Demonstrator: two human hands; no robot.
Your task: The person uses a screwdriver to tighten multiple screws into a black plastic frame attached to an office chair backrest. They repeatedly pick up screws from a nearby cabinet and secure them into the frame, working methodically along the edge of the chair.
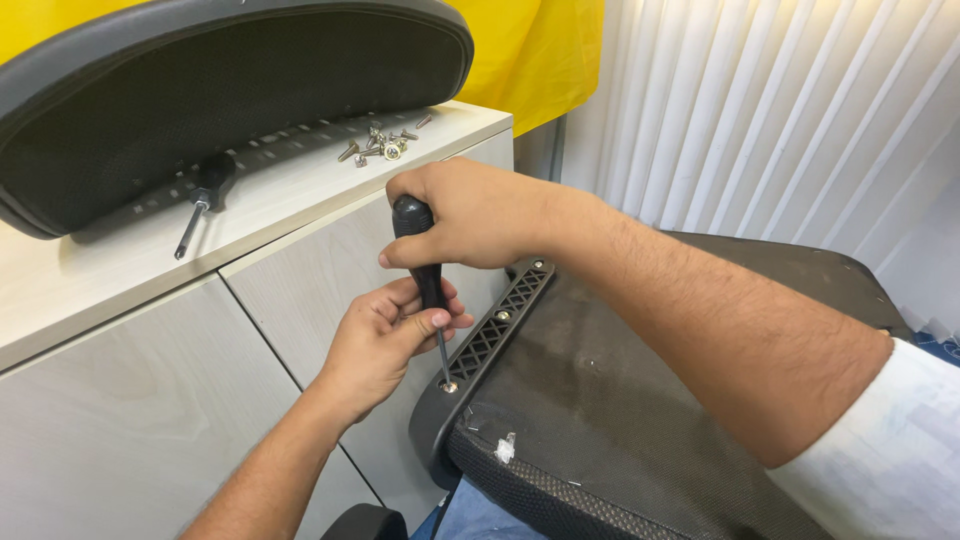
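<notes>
Gripping black screwdriver (pixel 425 262) in right hand (pixel 470 213), left hand (pixel 385 338) steadying shaft

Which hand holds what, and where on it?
Right hand grips the black screwdriver by its handle; left hand pinches its lower handle and shaft.

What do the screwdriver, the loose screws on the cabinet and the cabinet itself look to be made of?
Screwdriver: black matte handle, likely plastic or rubber; thin grey shaft with a metallic sheen. Loose screws: metal, some brassy, some silvery, from their glint. Cabinet: pale wood-grain finish, probably laminated board; the uniform printed-looking grain suggests laminate, though solid wood cannot be ruled out.
</notes>
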